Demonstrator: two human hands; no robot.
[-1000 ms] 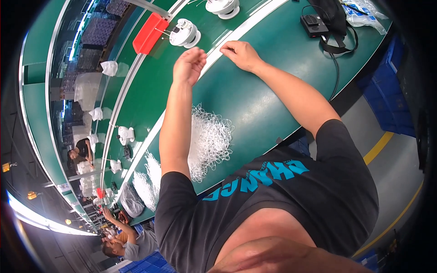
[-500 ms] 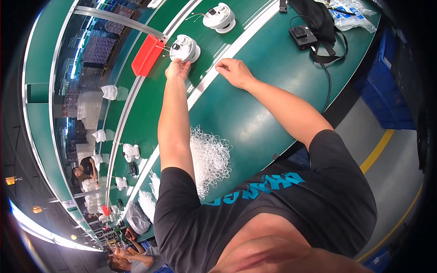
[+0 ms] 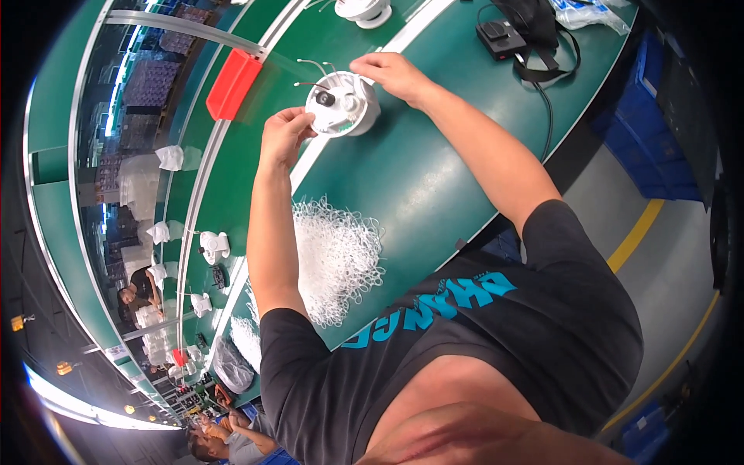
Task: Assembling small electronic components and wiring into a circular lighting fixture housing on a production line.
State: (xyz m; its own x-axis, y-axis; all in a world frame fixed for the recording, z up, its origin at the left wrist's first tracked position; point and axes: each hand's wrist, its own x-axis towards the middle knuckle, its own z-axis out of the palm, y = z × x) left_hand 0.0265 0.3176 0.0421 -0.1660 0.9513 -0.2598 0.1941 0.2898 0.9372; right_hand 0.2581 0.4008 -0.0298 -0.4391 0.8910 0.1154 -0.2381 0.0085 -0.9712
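Observation:
A round white camera unit (image 3: pixel 341 116) with a black lens part and thin loose wires is held over the metal strip between the green belt and the green table. My left hand (image 3: pixel 284 136) pinches its left rim between thumb and fingers. At the upper right rim, the bent fingers of my right hand (image 3: pixel 391 77) close against the unit; what the fingertips grip there is partly hidden. Beside my left forearm lies a heap of white looped ties (image 3: pixel 337 263) on the table.
Another white unit (image 3: pixel 363 11) stands farther along the belt. A red bin (image 3: pixel 234 84) sits at the belt's far edge. On the table's right are a black device (image 3: pixel 500 37) with strap and cable, and a plastic bag (image 3: pixel 593 15). Blue crates (image 3: pixel 639 124) stand beyond the edge.
My left hand has brought the camera unit off the belt toward me and to the right, tilting it. My right hand has come up to its rim. The view has shifted slightly.

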